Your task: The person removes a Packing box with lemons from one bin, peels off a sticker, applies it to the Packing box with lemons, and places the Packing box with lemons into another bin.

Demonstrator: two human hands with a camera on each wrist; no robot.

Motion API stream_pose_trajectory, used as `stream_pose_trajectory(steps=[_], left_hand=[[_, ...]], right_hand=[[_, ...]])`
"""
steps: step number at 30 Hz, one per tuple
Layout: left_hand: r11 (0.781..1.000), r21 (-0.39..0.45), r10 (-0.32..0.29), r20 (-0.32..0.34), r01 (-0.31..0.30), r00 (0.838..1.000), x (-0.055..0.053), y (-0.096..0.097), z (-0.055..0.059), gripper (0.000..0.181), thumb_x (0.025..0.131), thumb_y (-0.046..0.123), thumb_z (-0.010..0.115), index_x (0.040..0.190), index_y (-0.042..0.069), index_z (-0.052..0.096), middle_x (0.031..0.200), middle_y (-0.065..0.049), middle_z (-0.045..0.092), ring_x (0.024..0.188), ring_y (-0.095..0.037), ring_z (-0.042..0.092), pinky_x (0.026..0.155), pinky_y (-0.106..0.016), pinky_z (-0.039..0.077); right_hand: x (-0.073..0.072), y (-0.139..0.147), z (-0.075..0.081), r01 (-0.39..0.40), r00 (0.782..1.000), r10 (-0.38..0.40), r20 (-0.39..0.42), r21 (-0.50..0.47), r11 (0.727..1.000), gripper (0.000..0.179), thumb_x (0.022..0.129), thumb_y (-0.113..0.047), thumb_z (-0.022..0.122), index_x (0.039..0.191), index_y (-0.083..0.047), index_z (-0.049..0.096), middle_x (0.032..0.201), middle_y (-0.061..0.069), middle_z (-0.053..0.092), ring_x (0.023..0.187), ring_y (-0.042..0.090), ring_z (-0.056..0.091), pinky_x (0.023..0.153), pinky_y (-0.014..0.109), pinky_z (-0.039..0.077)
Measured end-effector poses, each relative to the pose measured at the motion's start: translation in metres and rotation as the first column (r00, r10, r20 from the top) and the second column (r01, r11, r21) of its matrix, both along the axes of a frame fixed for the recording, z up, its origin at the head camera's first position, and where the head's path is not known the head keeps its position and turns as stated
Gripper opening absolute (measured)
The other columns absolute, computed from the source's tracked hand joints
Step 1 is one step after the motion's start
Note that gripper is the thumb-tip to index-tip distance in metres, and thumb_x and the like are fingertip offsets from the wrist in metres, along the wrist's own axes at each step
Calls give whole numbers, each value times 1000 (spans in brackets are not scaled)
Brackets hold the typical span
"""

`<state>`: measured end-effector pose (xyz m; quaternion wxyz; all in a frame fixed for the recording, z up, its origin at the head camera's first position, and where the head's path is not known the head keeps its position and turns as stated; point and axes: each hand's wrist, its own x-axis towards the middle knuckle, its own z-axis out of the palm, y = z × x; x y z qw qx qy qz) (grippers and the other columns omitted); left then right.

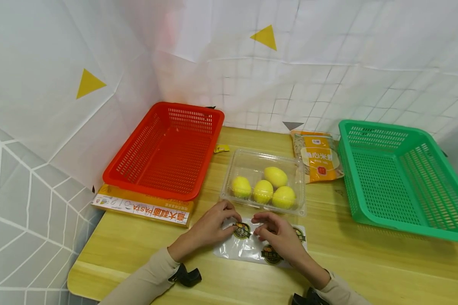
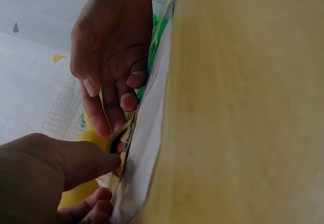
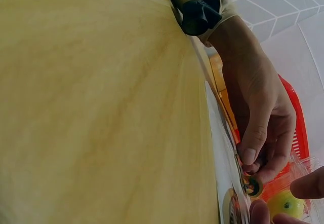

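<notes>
A glossy white sheet of stickers lies on the table, with round dark-and-gold labels printed on it. My left hand pinches the edge of one round sticker between thumb and finger; in the left wrist view the sticker stands partly lifted from the sheet. Over the sheet's right part, my right hand hovers with loosely bent fingers close to that sticker, holding nothing. Another round sticker shows partly beneath the right hand. Just beyond the sheet is a clear plastic box containing several lemons.
A red basket stands at the left, a pasta box by its front edge. At the right is a green basket, beside an orange food packet. A small yellow wrapper lies near the red basket. White sheeting hangs behind.
</notes>
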<state>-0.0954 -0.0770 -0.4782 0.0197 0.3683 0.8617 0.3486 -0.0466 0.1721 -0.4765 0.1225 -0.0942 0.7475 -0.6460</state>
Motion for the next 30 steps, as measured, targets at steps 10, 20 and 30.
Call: stream_pose_trajectory(steps=[10, 20, 30], left_hand=[[987, 157, -41, 60, 31, 997, -1, 2, -2, 8, 95, 7, 76, 98, 14, 72, 99, 6, 69, 93, -9, 61, 85, -30, 53], [947, 314, -85, 58, 63, 995, -1, 2, -3, 13, 95, 1, 74, 102, 11, 71, 96, 4, 70, 82, -6, 62, 69, -25, 55], [914, 401, -98, 91, 54, 991, 3, 6, -4, 9, 98, 6, 73, 104, 12, 72, 100, 1, 71, 87, -10, 66, 71, -29, 59]], right_hand=[[1, -1, -2, 7, 998, -5, -60, 33, 999, 35, 97, 3, 66, 131, 8, 60, 122, 24, 66, 89, 29, 70, 71, 32, 60], [7, -5, -2, 24, 978, 2, -211, 120, 992, 26, 96, -12, 77, 121, -5, 71, 107, 7, 72, 83, 19, 70, 68, 31, 60], [10, -8, 1, 67, 933, -38, -357, 69, 995, 3, 96, -4, 75, 99, -3, 74, 84, 1, 72, 65, 17, 65, 55, 27, 53]])
